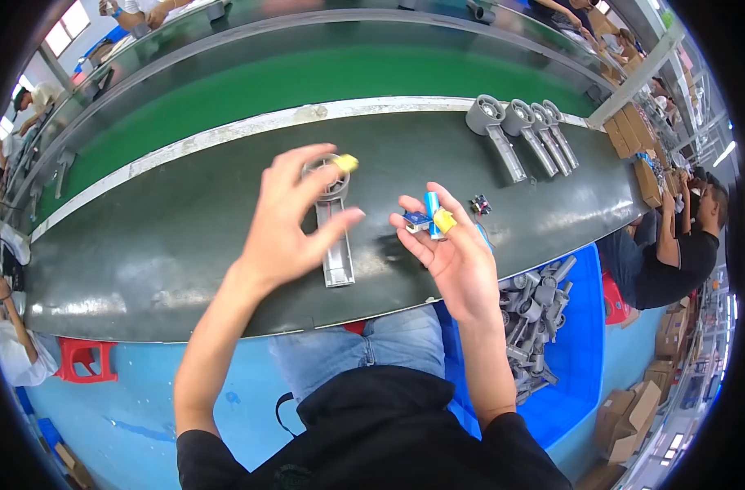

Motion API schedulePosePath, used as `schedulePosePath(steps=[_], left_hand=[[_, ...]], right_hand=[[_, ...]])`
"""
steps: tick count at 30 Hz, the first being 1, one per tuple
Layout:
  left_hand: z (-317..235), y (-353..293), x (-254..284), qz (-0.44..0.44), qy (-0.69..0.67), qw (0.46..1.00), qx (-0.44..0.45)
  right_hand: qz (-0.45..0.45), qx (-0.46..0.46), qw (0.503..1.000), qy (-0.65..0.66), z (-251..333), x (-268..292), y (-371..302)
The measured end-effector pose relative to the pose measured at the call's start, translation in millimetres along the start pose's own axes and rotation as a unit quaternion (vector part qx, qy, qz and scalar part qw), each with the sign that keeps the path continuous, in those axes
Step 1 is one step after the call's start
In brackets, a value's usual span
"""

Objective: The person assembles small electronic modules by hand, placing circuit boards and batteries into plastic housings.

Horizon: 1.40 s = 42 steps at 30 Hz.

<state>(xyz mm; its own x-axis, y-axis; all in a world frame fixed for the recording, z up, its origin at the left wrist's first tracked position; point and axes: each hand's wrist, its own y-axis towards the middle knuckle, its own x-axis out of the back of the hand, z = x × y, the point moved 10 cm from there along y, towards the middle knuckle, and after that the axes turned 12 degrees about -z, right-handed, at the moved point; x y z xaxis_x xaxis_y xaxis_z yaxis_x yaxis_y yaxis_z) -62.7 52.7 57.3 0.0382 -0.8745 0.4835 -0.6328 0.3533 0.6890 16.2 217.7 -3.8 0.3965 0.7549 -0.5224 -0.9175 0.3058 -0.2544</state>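
My left hand (pixel 295 216) hovers over a grey handheld-fan shell (pixel 337 263), its fingers apart and nothing held. The shell lies with its round head away from me and its open, hollow handle toward me; my fingers cover part of the head. A yellow wrap (pixel 346 163) shows at a left fingertip. My right hand (pixel 458 265) holds a blue cylindrical battery (pixel 432 204) with a small blue circuit board (pixel 416 219) beside it. Another yellow wrap (pixel 444 220) is on a right fingertip. Just right of that hand, a small dark part (pixel 481 204) lies on the table.
Several grey fan shells (pixel 507 151) stand in a row at the far right of the dark table (pixel 168 237). A green conveyor belt (pixel 364 77) runs beyond it. To my right, a blue bin (pixel 580 327) holds many grey parts. A co-worker (pixel 682 253) sits farther right.
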Motion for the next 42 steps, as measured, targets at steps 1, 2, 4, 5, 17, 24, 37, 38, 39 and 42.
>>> schedulePosePath(steps=[1,2,4,5,17,24,37,38,39,42], left_hand=[[-16.1,-0.6,-3.5,0.005,-0.044,0.999,-0.009],[-37.9,0.0,-6.1,0.008,-0.041,0.998,-0.055],[-46.4,4.3,-4.1,0.016,-0.042,0.996,-0.083],[-44.0,3.6,-2.3,0.009,-0.052,0.993,-0.101],[29.4,-12.5,49.7,-0.106,-0.357,0.91,0.183],[26.4,-24.3,26.7,0.075,-0.071,0.986,0.132],[45.0,-29.6,12.8,0.039,-0.074,0.974,0.209],[50.8,-32.5,11.1,0.024,-0.112,0.963,0.244],[56.2,-35.4,10.1,0.009,-0.148,0.949,0.278],[59.8,-39.1,8.9,0.015,-0.144,0.945,0.294]], right_hand=[[0.002,-0.001,1.0,0.02,-0.8,-3.1,-1.5],[0.004,-0.002,0.999,0.039,-1.6,-5.5,-2.7],[0.006,0.001,0.998,0.057,-8.0,-22.8,-0.7],[0.008,0.0,0.997,0.07,-11.1,-31.4,0.4],[0.035,0.205,0.893,-0.398,-10.5,-32.1,3.0],[0.073,0.295,0.818,-0.488,-21.1,-62.5,15.2],[0.081,0.352,0.83,-0.425,-22.4,-79.1,22.2],[0.08,0.35,0.831,-0.425,-25.8,-78.9,25.1],[0.086,0.376,0.815,-0.433,-27.7,-80.9,25.3],[0.083,0.407,0.799,-0.435,-29.7,-83.0,26.2]])
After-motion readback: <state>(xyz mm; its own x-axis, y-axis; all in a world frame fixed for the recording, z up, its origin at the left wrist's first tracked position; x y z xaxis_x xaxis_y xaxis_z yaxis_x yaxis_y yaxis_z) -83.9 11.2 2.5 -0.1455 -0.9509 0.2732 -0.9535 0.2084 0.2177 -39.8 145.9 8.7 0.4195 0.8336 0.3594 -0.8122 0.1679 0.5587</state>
